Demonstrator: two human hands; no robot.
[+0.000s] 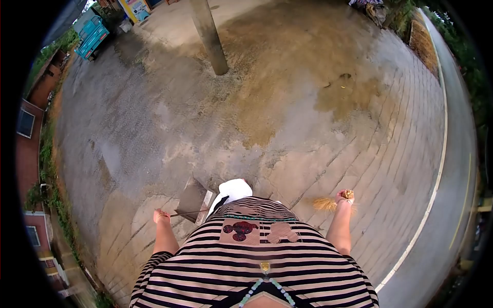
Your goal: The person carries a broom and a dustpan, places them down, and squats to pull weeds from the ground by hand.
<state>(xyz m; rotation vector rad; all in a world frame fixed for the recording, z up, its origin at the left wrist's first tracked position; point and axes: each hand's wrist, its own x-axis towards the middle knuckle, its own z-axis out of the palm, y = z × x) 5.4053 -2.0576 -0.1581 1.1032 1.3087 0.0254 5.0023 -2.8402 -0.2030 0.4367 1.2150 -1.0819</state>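
Note:
At the lower left, my left hand (pixel 162 215) is closed round the thin handle of a dustpan (pixel 193 199). The dustpan's grey pan hangs between that hand and my body, beside a white shoe or cloth (pixel 235 189) that I cannot make out. My right hand (pixel 344 196), out to the right, grips the top of a straw broom (pixel 324 204), whose yellow bristles show to the left of the hand. A striped shirt covers my front between both arms.
Wet concrete ground (pixel 169 113) spreads ahead, with a brown muddy patch. A concrete pole (pixel 209 38) stands at the top. A teal truck (pixel 92 36) is parked at upper left. A road (pixel 454 169) runs along the right, buildings (pixel 31 154) along the left.

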